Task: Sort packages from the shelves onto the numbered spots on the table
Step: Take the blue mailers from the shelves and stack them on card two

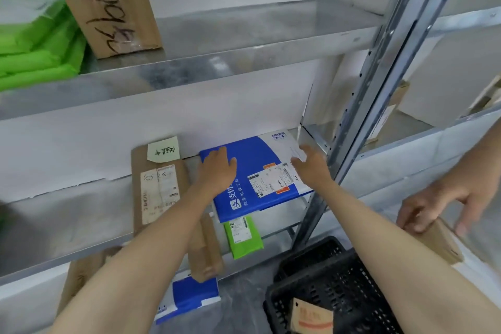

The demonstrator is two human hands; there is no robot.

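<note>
Item: blue-and-white mailer point(260, 171), flat on the middle shelf point(67, 225), at its right end beside the steel upright point(379, 89); long axis seemingly across the shelf, slightly skewed; left grip point(217, 168) pressed flat on the blue left end, fingers straight; right grip point(311, 163) at the white right edge, fingers loosely spread, contact uncertain; both equally near, one per end, so a two-handed lift seems likely; neighbours: brown carton point(160, 187) to the left, green pouch point(244, 236) at the near edge.
</note>
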